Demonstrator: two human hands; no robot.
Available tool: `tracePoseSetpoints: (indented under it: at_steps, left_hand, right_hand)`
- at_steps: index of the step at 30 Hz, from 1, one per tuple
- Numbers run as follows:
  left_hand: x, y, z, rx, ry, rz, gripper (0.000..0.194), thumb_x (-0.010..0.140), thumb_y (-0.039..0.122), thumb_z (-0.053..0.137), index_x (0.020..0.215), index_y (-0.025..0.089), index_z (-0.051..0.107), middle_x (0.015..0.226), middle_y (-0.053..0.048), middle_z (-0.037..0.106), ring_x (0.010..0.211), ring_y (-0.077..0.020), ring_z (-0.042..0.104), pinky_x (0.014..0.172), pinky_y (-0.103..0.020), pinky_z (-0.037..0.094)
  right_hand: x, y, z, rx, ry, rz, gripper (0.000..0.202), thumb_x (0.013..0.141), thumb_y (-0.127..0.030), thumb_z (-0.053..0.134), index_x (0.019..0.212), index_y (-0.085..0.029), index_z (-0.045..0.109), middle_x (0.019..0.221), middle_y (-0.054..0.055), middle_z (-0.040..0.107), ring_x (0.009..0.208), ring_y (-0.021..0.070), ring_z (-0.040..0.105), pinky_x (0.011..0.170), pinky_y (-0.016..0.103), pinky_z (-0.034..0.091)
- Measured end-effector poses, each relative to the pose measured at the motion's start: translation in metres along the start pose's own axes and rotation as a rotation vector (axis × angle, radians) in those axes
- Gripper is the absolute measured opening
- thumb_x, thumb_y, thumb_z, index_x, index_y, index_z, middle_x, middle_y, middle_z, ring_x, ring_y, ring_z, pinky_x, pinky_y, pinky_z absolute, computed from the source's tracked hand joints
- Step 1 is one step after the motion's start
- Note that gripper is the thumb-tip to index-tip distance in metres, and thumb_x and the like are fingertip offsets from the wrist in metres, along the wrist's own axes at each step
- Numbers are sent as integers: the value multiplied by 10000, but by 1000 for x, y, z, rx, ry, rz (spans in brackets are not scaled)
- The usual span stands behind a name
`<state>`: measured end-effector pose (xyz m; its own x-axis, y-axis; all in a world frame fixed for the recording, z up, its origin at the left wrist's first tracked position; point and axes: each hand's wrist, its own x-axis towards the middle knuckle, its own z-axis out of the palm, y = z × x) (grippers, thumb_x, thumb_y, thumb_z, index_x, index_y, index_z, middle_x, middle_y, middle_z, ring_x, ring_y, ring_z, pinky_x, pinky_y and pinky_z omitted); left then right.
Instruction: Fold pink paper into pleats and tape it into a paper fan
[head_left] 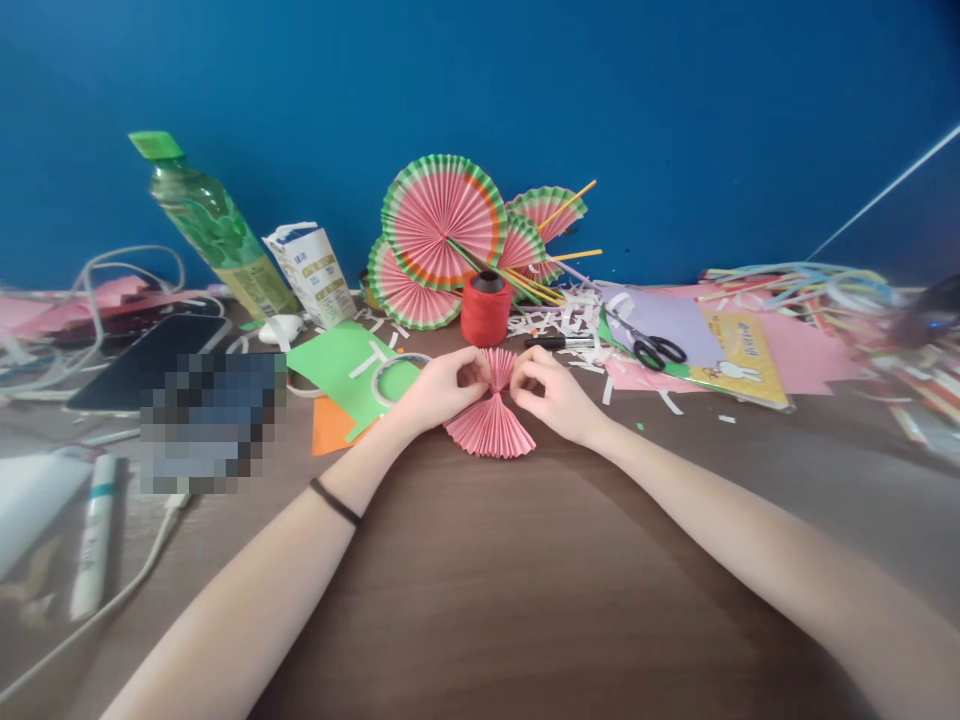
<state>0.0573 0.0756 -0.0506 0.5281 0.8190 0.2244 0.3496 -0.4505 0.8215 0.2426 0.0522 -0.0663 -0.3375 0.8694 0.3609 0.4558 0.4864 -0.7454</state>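
A pink pleated paper fan [491, 430], gathered at its middle into a bow shape, lies on the brown table between my hands. My left hand [454, 388] has its fingers curled and pinched at the left edge of the upper pleats. From the other side, my right hand [551, 396] pinches the right edge near the gathered middle. Both hands are closed on the paper; fingertip detail is partly hidden. A spool of red thread [485, 312] stands just behind the fan. Left of my left hand, a roll of tape [382, 385] rests on green paper [326, 362].
Finished pink-and-green round paper fans [444, 215] lean against the blue wall. Black scissors [652, 350], a black marker [555, 342] and paper scraps [570, 315] lie behind my right hand. A green bottle [217, 230], a carton [311, 275] and a phone [154, 362] are at left.
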Motion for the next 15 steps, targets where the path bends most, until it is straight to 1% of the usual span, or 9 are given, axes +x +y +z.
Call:
tracePoseSetpoints:
  at_steps: [4, 6, 9, 13, 15]
  left_hand:
    - [0, 1, -2, 3, 5, -8, 64, 685, 111, 501, 716, 166, 510, 678, 32, 568, 607, -84, 510, 604, -216, 428]
    - [1, 1, -2, 15, -3, -2, 85, 684, 99, 489, 724, 166, 522, 683, 32, 572, 609, -85, 513, 605, -216, 430]
    - [1, 0, -1, 77, -26, 31, 183, 677, 61, 457, 758, 167, 582, 725, 21, 594, 638, -92, 528, 627, -223, 436]
    - [2, 0, -1, 166, -27, 82, 311, 672, 27, 437, 793, 190, 673, 780, 1, 603, 771, -119, 562, 744, -249, 443]
    - [1, -1, 0, 178, -16, 77, 333, 672, 19, 439, 795, 194, 695, 781, -6, 598, 789, -124, 563, 767, -255, 441]
  right_hand:
    - [0, 0, 1, -34, -7, 17, 130, 679, -81, 485, 603, -186, 475, 803, 14, 444, 730, 140, 470, 712, 320, 409]
    - [1, 1, 1, -49, -6, 20, 128, 678, -85, 485, 600, -186, 468, 804, 14, 439, 728, 140, 468, 709, 319, 407]
    - [1, 1, 2, -60, -3, 26, 125, 679, -92, 488, 599, -185, 464, 803, 14, 430, 720, 137, 466, 698, 313, 406]
    - [1, 2, 2, -58, 4, 25, 114, 687, -100, 485, 611, -183, 468, 822, 21, 433, 740, 140, 477, 705, 314, 409]
    - [1, 3, 3, -65, 16, 28, 107, 692, -104, 485, 622, -183, 471, 824, 21, 429, 734, 138, 479, 702, 315, 414]
